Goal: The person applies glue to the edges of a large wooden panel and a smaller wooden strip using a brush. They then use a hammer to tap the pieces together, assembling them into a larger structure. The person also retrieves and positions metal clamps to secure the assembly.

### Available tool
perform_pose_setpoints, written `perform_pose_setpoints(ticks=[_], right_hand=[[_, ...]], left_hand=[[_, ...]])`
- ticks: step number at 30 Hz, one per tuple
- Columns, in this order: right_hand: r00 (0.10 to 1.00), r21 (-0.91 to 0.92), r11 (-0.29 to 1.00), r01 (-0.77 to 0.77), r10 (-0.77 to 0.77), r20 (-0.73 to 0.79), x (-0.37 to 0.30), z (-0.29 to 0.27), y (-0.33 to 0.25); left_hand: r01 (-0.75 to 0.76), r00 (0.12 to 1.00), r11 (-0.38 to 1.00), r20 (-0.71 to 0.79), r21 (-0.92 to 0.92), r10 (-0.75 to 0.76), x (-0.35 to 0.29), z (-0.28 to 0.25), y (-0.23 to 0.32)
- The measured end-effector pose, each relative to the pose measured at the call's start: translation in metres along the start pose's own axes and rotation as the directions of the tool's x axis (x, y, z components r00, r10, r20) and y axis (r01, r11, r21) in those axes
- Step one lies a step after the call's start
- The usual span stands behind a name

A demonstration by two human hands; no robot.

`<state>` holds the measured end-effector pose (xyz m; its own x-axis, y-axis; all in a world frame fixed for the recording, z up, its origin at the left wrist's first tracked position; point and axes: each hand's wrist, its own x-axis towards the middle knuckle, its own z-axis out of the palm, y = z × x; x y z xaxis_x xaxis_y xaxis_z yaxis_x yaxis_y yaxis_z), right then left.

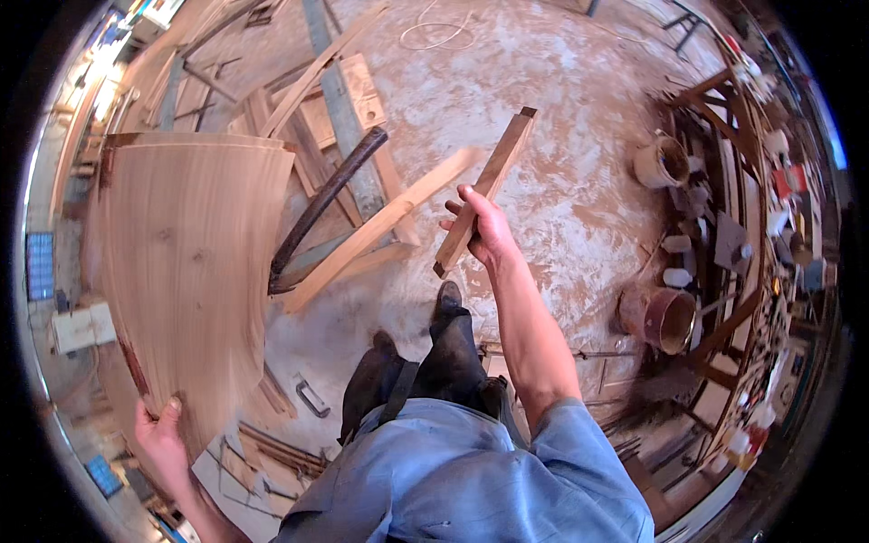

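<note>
In my right hand (484, 224) is a wooden strip (498, 167) with dark ends, held out at a slant over the floor. The fingers wrap round its lower half. My left hand (163, 434) grips the near corner of a large wooden panel (195, 253), thumb on the top face and fingers at the edge. A dark reddish stain runs along parts of the panel's edge. What bears the panel's far end is hidden. Just right of the panel, a light wooden board (385, 231) and a dark curved bar (330, 204) slant up from the floor.
Wooden pieces (362, 86) lie stacked at the far left. A black C-clamp (312, 398) lies on the floor near my feet. Along the right stand a bucket (659, 163), a round reddish tub (656, 317) and cluttered shelves (747, 299). A coiled cord (439, 34) rests on the dusty floor far ahead.
</note>
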<state>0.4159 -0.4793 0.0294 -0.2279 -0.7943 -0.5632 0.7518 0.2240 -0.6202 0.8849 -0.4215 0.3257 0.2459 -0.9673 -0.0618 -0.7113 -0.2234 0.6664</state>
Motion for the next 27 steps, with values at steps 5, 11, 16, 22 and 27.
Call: perform_pose_setpoints(ticks=[5, 11, 16, 22, 27], right_hand=[[0.988, 0.196, 0.978, -0.078, 0.050, 0.145, 0.039, 0.004, -0.006], [0.982, 0.357, 0.928, -0.102, 0.036, 0.186, 0.060, 0.013, -0.011], [0.935, 0.480, 0.846, -0.233, 0.059, 0.350, 0.090, 0.009, -0.013], [0.907, 0.507, 0.811, -0.293, 0.068, 0.416, 0.127, 0.015, 0.008], [0.898, 0.543, 0.780, -0.311, 0.055, 0.436, 0.148, 0.017, 0.025]], left_hand=[[0.052, 0.997, 0.999, -0.062, 0.005, -0.052, -0.004, -0.002, -0.007], [0.124, 0.988, 0.991, -0.087, -0.049, -0.128, 0.003, 0.017, -0.007], [0.110, 0.993, 0.993, -0.049, -0.031, -0.112, 0.019, 0.024, 0.014], [0.094, 0.995, 0.993, -0.018, -0.068, -0.095, 0.041, 0.040, 0.042], [0.090, 0.996, 0.993, 0.033, -0.077, -0.088, 0.056, 0.065, 0.073]])
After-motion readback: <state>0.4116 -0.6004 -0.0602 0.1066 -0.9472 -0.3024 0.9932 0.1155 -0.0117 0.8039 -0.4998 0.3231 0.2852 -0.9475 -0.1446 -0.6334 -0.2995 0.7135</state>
